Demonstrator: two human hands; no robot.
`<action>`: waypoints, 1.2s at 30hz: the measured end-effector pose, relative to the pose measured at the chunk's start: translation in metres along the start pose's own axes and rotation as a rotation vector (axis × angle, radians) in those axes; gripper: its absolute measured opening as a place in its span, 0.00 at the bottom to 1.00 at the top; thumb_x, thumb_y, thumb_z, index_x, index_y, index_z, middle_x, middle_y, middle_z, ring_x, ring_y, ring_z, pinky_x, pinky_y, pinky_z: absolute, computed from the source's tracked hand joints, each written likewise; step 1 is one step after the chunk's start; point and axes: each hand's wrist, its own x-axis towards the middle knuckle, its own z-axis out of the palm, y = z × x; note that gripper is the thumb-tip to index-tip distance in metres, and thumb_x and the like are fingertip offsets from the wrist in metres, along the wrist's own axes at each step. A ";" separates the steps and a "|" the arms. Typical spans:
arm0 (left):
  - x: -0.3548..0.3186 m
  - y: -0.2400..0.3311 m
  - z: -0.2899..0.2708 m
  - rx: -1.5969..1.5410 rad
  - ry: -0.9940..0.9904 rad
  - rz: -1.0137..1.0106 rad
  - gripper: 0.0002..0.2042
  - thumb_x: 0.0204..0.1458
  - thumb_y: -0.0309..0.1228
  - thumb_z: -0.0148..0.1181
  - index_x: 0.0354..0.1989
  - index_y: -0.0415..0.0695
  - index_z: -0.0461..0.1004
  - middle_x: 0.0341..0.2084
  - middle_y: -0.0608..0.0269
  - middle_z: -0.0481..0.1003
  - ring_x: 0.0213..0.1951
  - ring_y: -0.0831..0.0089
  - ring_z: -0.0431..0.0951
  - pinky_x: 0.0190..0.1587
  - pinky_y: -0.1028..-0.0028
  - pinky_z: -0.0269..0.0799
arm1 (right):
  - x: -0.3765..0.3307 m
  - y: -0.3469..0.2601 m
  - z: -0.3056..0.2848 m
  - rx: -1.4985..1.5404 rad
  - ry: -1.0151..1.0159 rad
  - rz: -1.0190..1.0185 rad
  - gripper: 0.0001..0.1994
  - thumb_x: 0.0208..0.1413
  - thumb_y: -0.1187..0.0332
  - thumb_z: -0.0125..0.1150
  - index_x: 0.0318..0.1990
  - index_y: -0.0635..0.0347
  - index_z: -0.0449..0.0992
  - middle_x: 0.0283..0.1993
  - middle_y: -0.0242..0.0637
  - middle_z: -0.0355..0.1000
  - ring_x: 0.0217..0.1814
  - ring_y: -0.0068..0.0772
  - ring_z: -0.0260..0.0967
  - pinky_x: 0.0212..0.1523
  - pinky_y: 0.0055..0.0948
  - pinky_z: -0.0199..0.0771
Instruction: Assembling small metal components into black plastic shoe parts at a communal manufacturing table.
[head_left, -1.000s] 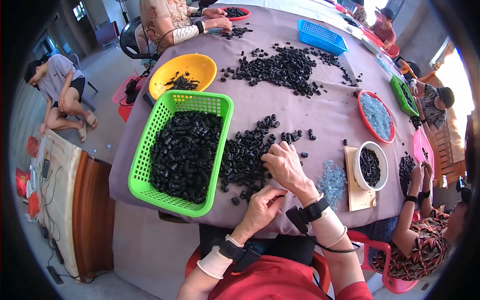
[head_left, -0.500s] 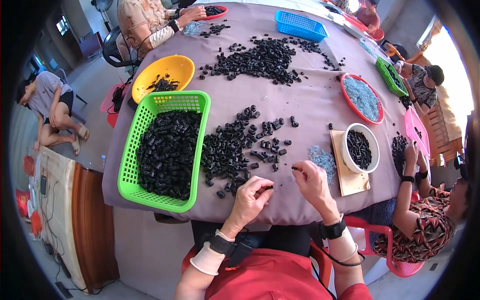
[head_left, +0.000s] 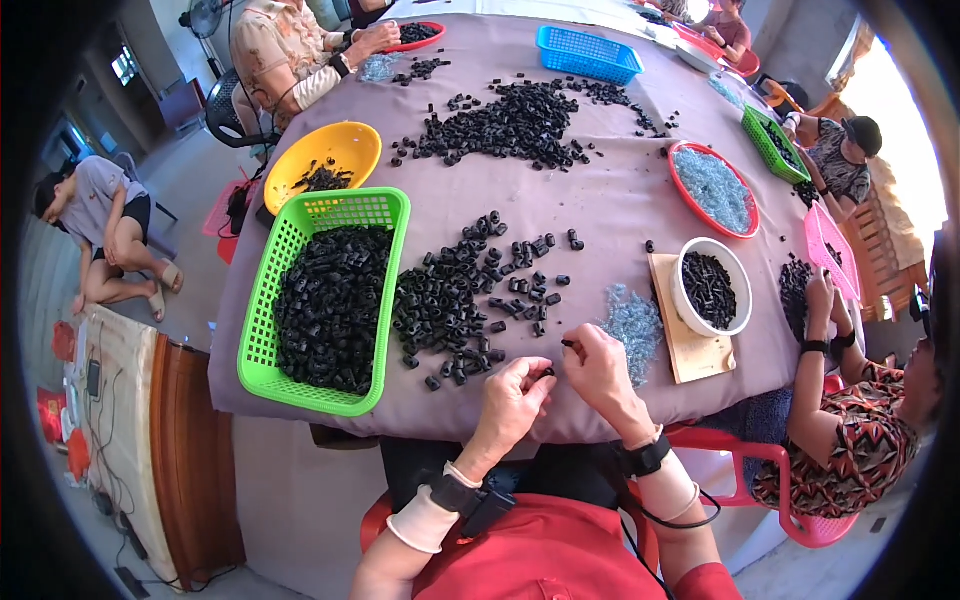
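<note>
The right hand (head_left: 603,378) has drawn closer to the left hand (head_left: 508,408), and the two are now just apart above the near edge of the worktop (head_left: 610,205). The left fingers pinch a partly hidden black piece (head_left: 547,372); the right fingers pinch a slim dark part (head_left: 567,343). Loose black plastic sleeves (head_left: 440,310) lie between the left hand and a green basket (head_left: 312,396).
</note>
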 end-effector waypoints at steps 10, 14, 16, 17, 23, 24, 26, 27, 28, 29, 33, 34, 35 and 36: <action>0.002 0.000 -0.001 -0.134 0.004 -0.055 0.09 0.51 0.25 0.58 0.40 0.37 0.73 0.20 0.68 0.74 0.18 0.87 0.69 0.19 0.84 0.66 | -0.015 -0.009 -0.003 0.664 -0.166 0.339 0.07 0.50 0.76 0.57 0.37 0.67 0.71 0.27 0.29 0.70 0.27 0.15 0.66 0.27 0.17 0.67; 0.002 0.003 -0.001 -0.130 0.002 -0.052 0.08 0.51 0.25 0.58 0.39 0.38 0.73 0.21 0.68 0.75 0.18 0.87 0.69 0.19 0.84 0.66 | -0.019 -0.003 0.003 0.846 -0.127 0.346 0.07 0.50 0.78 0.57 0.38 0.65 0.72 0.29 0.29 0.70 0.29 0.15 0.67 0.29 0.16 0.68; 0.003 0.000 -0.001 -0.148 -0.012 -0.046 0.08 0.51 0.24 0.58 0.39 0.38 0.73 0.21 0.67 0.75 0.18 0.87 0.69 0.19 0.84 0.66 | -0.021 0.001 0.007 0.898 -0.104 0.344 0.07 0.50 0.79 0.57 0.38 0.65 0.72 0.29 0.29 0.70 0.29 0.14 0.67 0.29 0.16 0.68; 0.003 -0.001 -0.001 -0.148 -0.012 -0.046 0.08 0.51 0.24 0.58 0.39 0.38 0.73 0.21 0.67 0.75 0.18 0.87 0.69 0.19 0.84 0.66 | -0.022 0.002 0.009 0.950 -0.079 0.342 0.08 0.50 0.79 0.57 0.39 0.64 0.72 0.29 0.28 0.70 0.29 0.14 0.67 0.30 0.16 0.68; 0.003 -0.004 -0.002 -0.170 -0.028 -0.039 0.08 0.50 0.23 0.58 0.39 0.38 0.73 0.21 0.67 0.75 0.18 0.85 0.70 0.20 0.84 0.66 | -0.026 0.008 0.010 0.979 -0.063 0.351 0.08 0.49 0.79 0.59 0.38 0.63 0.73 0.29 0.27 0.71 0.29 0.13 0.67 0.29 0.15 0.68; 0.003 -0.006 -0.002 -0.159 -0.026 -0.027 0.07 0.50 0.23 0.58 0.38 0.37 0.73 0.21 0.67 0.75 0.18 0.85 0.70 0.20 0.84 0.66 | -0.026 0.008 0.009 0.979 -0.063 0.352 0.08 0.49 0.79 0.59 0.38 0.63 0.73 0.29 0.27 0.71 0.29 0.13 0.67 0.29 0.15 0.68; 0.004 -0.009 -0.001 -0.147 -0.024 -0.017 0.07 0.50 0.22 0.58 0.37 0.37 0.74 0.21 0.67 0.75 0.18 0.84 0.71 0.20 0.84 0.67 | -0.025 0.006 0.007 0.871 -0.095 0.341 0.07 0.48 0.79 0.59 0.37 0.63 0.74 0.28 0.27 0.71 0.29 0.12 0.66 0.28 0.15 0.68; 0.005 -0.010 -0.001 -0.144 -0.022 0.016 0.06 0.49 0.21 0.58 0.36 0.37 0.74 0.21 0.67 0.75 0.18 0.84 0.71 0.20 0.83 0.67 | -0.025 0.004 0.005 0.870 -0.095 0.342 0.07 0.48 0.79 0.59 0.37 0.63 0.74 0.28 0.27 0.71 0.29 0.12 0.66 0.28 0.15 0.68; 0.005 -0.011 0.000 -0.140 -0.019 0.050 0.05 0.49 0.20 0.58 0.35 0.37 0.74 0.22 0.67 0.75 0.18 0.83 0.71 0.20 0.83 0.68 | -0.024 0.002 0.003 0.825 -0.092 0.336 0.07 0.48 0.79 0.60 0.36 0.62 0.75 0.27 0.26 0.70 0.29 0.12 0.66 0.28 0.15 0.68; 0.005 -0.010 0.000 -0.141 -0.019 0.049 0.05 0.49 0.20 0.58 0.35 0.37 0.74 0.22 0.67 0.75 0.18 0.83 0.71 0.20 0.83 0.68 | -0.023 0.001 0.002 0.781 -0.089 0.329 0.07 0.48 0.78 0.60 0.36 0.62 0.75 0.26 0.26 0.70 0.28 0.12 0.66 0.28 0.15 0.67; 0.003 -0.007 0.002 -0.105 -0.033 0.046 0.04 0.49 0.20 0.58 0.33 0.37 0.74 0.22 0.67 0.75 0.19 0.83 0.72 0.21 0.83 0.68 | -0.023 0.006 0.012 0.816 -0.040 0.291 0.06 0.48 0.78 0.60 0.36 0.63 0.76 0.26 0.26 0.70 0.28 0.12 0.65 0.27 0.15 0.67; 0.003 -0.007 0.002 -0.080 -0.043 0.037 0.04 0.49 0.20 0.58 0.33 0.37 0.74 0.22 0.66 0.75 0.19 0.83 0.72 0.21 0.83 0.68 | -0.024 0.009 0.015 0.815 -0.031 0.267 0.07 0.48 0.77 0.61 0.36 0.62 0.76 0.26 0.26 0.70 0.27 0.12 0.65 0.27 0.15 0.66; 0.002 -0.006 0.002 -0.080 -0.043 0.036 0.04 0.49 0.20 0.58 0.33 0.37 0.74 0.22 0.66 0.75 0.19 0.83 0.72 0.21 0.83 0.68 | -0.025 0.011 0.018 0.814 -0.022 0.244 0.07 0.48 0.77 0.61 0.37 0.62 0.76 0.27 0.25 0.70 0.27 0.12 0.65 0.27 0.15 0.66; 0.002 -0.005 0.002 -0.129 -0.051 -0.002 0.03 0.49 0.21 0.58 0.33 0.37 0.73 0.22 0.66 0.75 0.20 0.83 0.72 0.21 0.83 0.68 | -0.025 0.012 0.018 0.814 -0.022 0.245 0.07 0.48 0.77 0.61 0.37 0.62 0.76 0.27 0.25 0.70 0.27 0.12 0.65 0.27 0.15 0.66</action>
